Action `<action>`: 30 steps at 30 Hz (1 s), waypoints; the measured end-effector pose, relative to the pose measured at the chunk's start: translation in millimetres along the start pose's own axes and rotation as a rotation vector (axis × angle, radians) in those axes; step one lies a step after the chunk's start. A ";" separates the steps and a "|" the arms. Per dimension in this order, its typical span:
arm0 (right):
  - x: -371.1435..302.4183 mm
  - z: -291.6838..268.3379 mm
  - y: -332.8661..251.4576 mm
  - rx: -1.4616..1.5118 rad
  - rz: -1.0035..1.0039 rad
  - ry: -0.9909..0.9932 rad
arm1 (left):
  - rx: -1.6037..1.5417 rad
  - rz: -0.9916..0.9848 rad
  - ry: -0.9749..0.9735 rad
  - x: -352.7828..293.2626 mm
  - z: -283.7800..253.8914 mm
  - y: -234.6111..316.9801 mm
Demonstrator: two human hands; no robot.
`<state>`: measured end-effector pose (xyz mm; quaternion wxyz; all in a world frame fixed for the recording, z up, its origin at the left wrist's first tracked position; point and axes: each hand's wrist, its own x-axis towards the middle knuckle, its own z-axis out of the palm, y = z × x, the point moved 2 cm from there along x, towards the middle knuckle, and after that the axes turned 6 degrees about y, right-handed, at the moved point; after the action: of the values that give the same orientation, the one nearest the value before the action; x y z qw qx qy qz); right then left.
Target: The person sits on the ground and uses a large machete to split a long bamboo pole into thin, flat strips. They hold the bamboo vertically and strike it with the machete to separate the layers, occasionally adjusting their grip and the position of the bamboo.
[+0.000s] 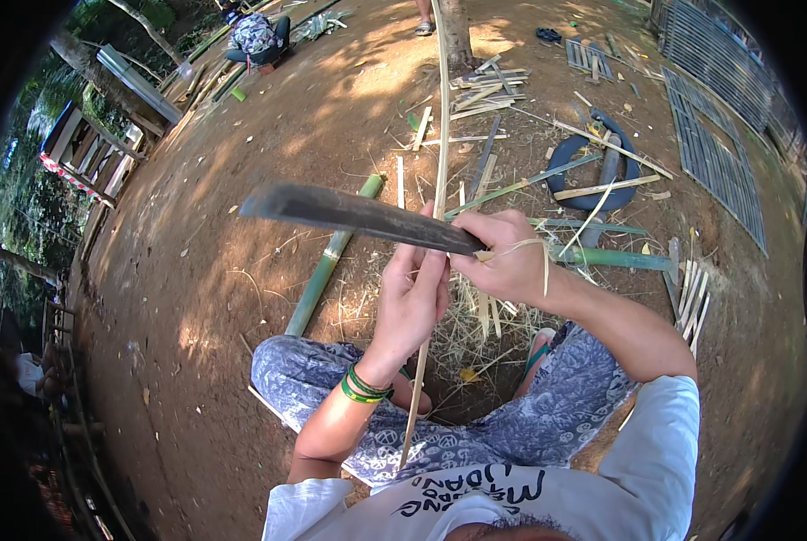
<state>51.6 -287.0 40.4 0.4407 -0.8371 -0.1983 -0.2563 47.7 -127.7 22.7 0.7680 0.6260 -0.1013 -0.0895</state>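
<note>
My right hand (504,257) is closed round the handle end of a machete (358,216), whose long dark blade points left across the middle of the view. Below the blade my left hand (410,298) pinches a long, pale bamboo strip (443,99). The strip runs from the far top edge down between my hands to my lap. The blade crosses the strip just above my left fingers; whether its edge touches the strip I cannot tell. A thin curled shaving (546,266) hangs at my right wrist.
Bamboo shavings (457,361) cover the ground between my feet. A green bamboo pole (327,270) lies to the left. Ahead right are a black rubber tube (636,171), split strips (484,95) and slatted bamboo panels (714,153). Another person (255,38) crouches at far left.
</note>
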 end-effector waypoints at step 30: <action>19.0 -64.7 78.4 -0.231 0.444 0.281 | -0.095 -0.409 0.050 -33.2 -85.9 9.8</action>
<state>93.9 -381.0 33.0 0.4108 -0.8610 0.0836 -0.2879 38.8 -35.9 14.0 0.7648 0.5985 0.0515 -0.2328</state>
